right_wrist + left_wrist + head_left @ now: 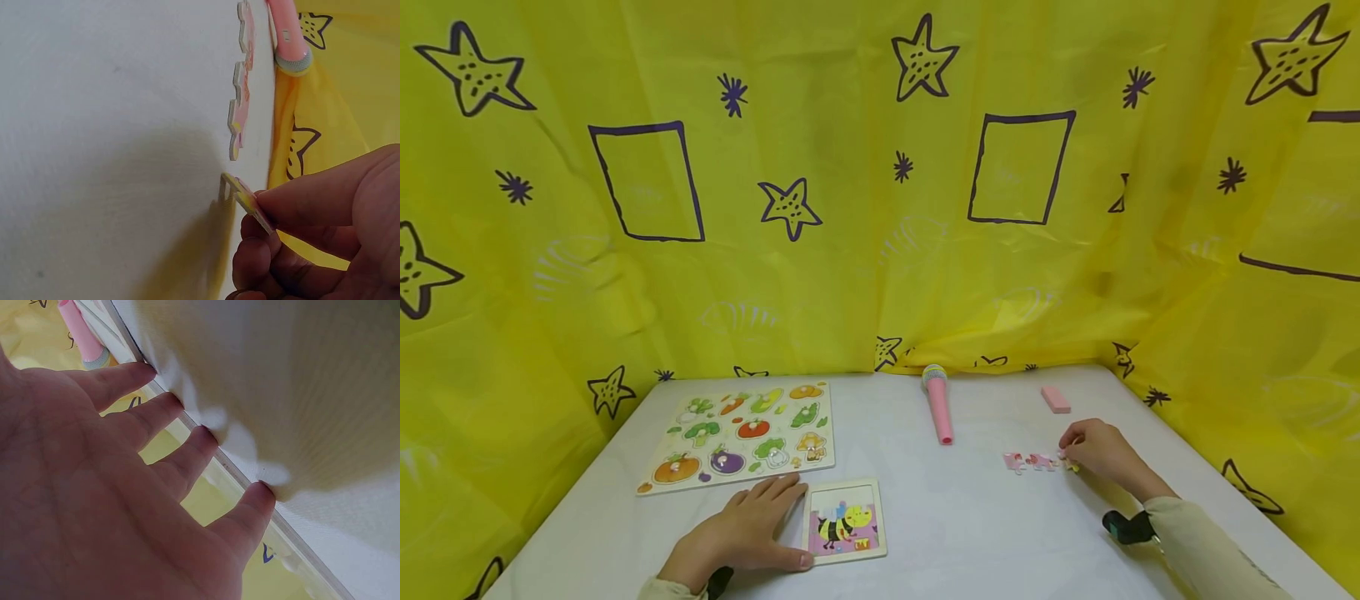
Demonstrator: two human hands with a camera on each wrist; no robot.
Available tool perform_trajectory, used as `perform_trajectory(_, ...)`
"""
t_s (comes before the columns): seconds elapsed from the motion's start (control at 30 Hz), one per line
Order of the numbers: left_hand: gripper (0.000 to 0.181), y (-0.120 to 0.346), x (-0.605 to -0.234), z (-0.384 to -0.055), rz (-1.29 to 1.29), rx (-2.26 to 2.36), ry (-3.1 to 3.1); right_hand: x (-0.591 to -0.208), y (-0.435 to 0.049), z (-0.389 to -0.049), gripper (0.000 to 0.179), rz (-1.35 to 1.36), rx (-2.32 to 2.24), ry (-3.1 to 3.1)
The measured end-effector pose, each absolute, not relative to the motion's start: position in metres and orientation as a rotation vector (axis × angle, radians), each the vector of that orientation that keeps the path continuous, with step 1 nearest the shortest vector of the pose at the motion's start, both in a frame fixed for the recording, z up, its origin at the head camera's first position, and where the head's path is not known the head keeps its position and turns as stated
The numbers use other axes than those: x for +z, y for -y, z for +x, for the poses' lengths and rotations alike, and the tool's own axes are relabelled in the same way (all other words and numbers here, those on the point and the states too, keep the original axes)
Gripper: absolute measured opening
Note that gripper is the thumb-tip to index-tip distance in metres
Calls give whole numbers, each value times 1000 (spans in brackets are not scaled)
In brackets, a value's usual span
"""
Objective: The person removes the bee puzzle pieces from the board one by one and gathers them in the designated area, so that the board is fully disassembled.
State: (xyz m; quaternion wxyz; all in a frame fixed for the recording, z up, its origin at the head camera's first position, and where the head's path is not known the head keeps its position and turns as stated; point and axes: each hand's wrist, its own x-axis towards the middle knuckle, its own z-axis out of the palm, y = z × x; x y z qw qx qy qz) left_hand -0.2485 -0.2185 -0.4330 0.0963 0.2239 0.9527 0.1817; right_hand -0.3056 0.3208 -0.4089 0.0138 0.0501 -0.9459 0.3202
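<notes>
My left hand [741, 533] lies spread beside the square jigsaw frame [882, 521], its thumb at the frame's lower left corner and index finger near the upper left one. Inside the frame is a bee picture [842, 527], with a pale bare strip along its top. Over on the right, my right hand [1105, 454] pinches a yellow-and-pink jigsaw piece [247, 200] between thumb and fingers, tilted, its lower end close over the white table. Two pink jigsaw pieces [1015, 463] lie in a row just left of that hand.
A vegetable peg puzzle board [730, 422] lies beyond the left hand. Toward the back of the table [970, 517] are a pink toy microphone [938, 408] and a small pink block [1056, 400]. Yellow cloth [850, 283] with star drawings hangs around the back and sides.
</notes>
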Motion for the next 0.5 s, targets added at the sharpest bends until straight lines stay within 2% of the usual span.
perform_trajectory(0.5,112,219,-435,-251,659,529,-2822,-409,-321,-307,8,145,958,2968)
